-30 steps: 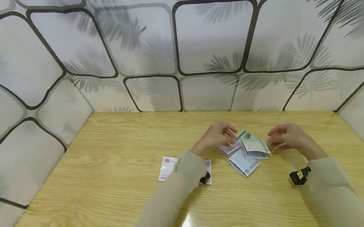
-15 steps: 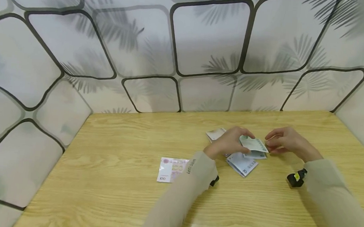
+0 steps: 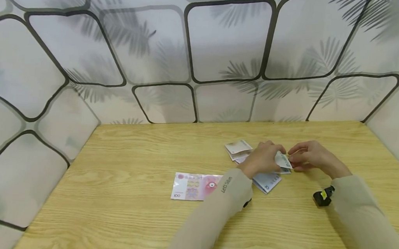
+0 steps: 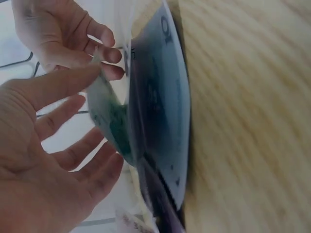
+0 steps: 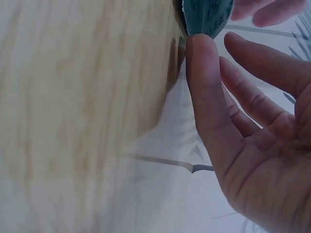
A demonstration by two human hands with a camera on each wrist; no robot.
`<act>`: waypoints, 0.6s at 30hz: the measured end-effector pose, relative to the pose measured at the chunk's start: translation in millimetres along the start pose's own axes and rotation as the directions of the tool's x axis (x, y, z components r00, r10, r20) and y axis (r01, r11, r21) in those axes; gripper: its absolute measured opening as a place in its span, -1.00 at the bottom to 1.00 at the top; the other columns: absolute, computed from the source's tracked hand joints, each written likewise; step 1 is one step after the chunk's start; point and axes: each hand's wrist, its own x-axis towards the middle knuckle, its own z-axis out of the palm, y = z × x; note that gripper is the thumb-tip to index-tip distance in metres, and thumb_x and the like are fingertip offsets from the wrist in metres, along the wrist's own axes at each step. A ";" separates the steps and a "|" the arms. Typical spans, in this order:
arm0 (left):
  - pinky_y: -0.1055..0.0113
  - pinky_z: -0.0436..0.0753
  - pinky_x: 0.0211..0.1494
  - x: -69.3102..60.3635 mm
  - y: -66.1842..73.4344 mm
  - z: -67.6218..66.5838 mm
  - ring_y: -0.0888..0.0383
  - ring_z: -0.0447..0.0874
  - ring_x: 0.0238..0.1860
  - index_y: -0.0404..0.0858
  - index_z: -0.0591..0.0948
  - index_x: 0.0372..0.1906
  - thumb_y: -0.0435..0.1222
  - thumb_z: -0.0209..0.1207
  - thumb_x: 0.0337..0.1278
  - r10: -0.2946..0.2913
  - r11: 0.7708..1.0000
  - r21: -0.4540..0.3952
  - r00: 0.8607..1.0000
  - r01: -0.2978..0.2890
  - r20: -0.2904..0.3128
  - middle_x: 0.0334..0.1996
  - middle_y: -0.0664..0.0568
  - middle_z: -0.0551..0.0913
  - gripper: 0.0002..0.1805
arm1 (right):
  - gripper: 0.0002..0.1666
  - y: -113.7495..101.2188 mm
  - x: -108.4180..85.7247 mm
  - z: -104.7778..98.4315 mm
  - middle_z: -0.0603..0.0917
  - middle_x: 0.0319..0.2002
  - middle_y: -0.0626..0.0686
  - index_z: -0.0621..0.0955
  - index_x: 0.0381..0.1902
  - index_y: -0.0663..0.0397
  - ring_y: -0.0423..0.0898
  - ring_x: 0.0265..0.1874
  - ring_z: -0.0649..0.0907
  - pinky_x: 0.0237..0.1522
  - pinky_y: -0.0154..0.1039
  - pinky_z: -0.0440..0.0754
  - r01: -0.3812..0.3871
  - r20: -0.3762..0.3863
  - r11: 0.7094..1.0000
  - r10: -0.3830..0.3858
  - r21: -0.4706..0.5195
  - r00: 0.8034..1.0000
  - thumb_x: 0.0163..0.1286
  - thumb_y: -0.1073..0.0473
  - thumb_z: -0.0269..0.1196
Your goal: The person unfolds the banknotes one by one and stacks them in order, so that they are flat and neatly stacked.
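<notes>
A folded green banknote (image 3: 283,160) lies on top of a bluish folded note (image 4: 163,111). My left hand (image 3: 263,157) is curved round the green note (image 4: 111,114), thumb on one edge and fingers at the other side. My right hand (image 3: 311,157) is at its right end, fingers bent and parted. In the right wrist view the thumb tip of this hand (image 5: 262,121) touches or nearly touches the teal-green note (image 5: 209,14). Another blue-white folded note (image 3: 267,181) is below the left hand.
Folded brownish notes (image 3: 238,147) lie left of the left hand, with a purplish note partly under them. A flat pink 100 note (image 3: 192,186) rests nearer the front, its right end behind the left sleeve. A patterned backdrop (image 3: 230,45) surrounds the wooden table (image 3: 115,211).
My left hand has moved right, off the brownish and purplish notes and onto the green one, which now sits more closed. My right hand has barely shifted. More of the pink note shows.
</notes>
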 end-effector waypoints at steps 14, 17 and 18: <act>0.56 0.54 -0.31 2.1 -11.1 -5.8 0.24 0.65 -0.24 -0.25 0.67 0.06 -0.43 0.11 0.45 -0.178 0.923 -0.382 0.931 0.046 -0.317 -0.12 -0.04 0.74 -0.77 | -0.49 1.0 4.3 2.9 0.68 -0.32 0.04 0.41 0.17 0.62 -0.12 -0.39 0.69 -0.32 -0.21 0.77 -0.031 -0.015 0.999 0.031 -0.037 0.999 0.40 0.35 0.27; 0.57 0.55 -0.33 2.0 -13.8 -9.4 0.25 0.63 -0.26 -0.27 0.67 0.06 -0.48 0.09 0.42 -0.230 0.884 -0.465 0.906 0.042 -0.356 -0.12 -0.06 0.73 -0.74 | -0.46 0.4 4.9 2.5 0.65 -0.32 0.04 0.40 0.18 0.62 -0.13 -0.40 0.67 -0.36 -0.23 0.75 -0.042 -0.045 0.994 0.037 -0.097 0.998 0.37 0.36 0.29; 0.55 0.55 -0.35 1.7 -15.0 -10.6 0.24 0.64 -0.28 -0.29 0.67 0.07 -0.50 0.08 0.41 -0.244 0.871 -0.490 0.899 0.038 -0.363 -0.12 -0.07 0.73 -0.73 | -0.45 0.2 4.7 2.1 0.65 -0.31 0.05 0.40 0.19 0.62 -0.13 -0.40 0.67 -0.38 -0.23 0.74 -0.042 -0.056 0.992 0.035 -0.119 0.998 0.37 0.35 0.29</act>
